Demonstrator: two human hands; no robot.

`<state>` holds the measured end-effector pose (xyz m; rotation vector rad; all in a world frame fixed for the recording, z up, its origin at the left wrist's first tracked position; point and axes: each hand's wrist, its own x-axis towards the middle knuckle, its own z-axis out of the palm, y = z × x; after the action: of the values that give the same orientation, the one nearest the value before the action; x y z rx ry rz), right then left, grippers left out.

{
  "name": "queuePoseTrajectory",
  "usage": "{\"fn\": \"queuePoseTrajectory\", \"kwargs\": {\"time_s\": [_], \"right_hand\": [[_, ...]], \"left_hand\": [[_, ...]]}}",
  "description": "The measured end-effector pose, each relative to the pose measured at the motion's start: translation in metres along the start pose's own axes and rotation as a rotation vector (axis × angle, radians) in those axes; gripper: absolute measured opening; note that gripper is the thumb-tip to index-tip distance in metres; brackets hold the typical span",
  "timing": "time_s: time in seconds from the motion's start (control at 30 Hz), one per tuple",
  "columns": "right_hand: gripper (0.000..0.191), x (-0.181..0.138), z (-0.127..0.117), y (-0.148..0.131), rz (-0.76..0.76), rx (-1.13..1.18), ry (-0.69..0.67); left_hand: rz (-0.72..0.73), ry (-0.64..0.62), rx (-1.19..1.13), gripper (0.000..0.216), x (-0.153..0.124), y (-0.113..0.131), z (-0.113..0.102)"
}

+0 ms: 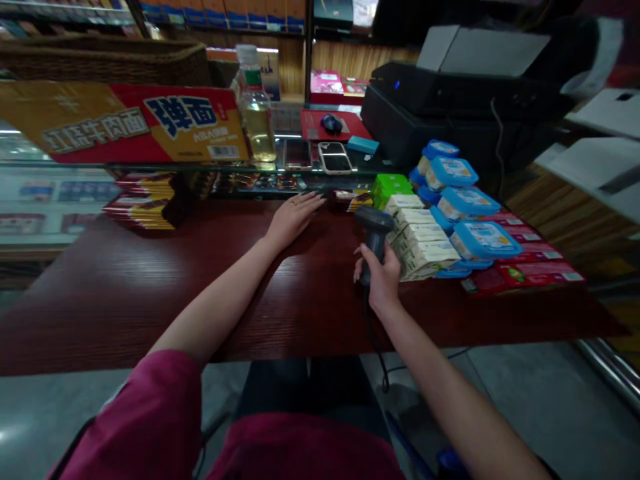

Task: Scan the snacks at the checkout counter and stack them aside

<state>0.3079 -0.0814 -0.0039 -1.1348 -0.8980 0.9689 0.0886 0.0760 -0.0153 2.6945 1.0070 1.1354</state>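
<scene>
My right hand point(381, 280) is wrapped round the grip of a dark handheld barcode scanner point(373, 230), whose cable hangs down off the front of the dark red wooden counter point(150, 293). The scanner head points toward a stack of white and green packs point(417, 243) just to its right. My left hand point(294, 217) lies flat on the counter with fingers stretched out, empty, its fingertips near small packets point(353, 198) at the counter's back edge.
Blue-lidded tubs point(467, 213) and red flat packs point(525, 263) sit at right. A stack of chocolate bars point(145, 203), a noodle carton point(125, 123), an oil bottle point(256, 107), two phones point(334, 158) and a black printer point(450, 107) lie behind.
</scene>
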Motion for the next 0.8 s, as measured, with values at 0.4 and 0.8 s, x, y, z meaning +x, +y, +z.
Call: {"fn": "queuePoseTrajectory", "kwargs": {"time_s": [0.4, 0.8], "right_hand": [[0.036, -0.009, 0.113, -0.002, 0.233, 0.124, -0.593], [0.032, -0.023, 0.127, 0.004, 0.25, 0.082, -0.837]], "left_hand": [[-0.571, 0.426, 0.556, 0.063, -0.2, -0.082, -0.22], [-0.561, 0.429, 0.117, 0.022, -0.164, -0.044, -0.2]]}}
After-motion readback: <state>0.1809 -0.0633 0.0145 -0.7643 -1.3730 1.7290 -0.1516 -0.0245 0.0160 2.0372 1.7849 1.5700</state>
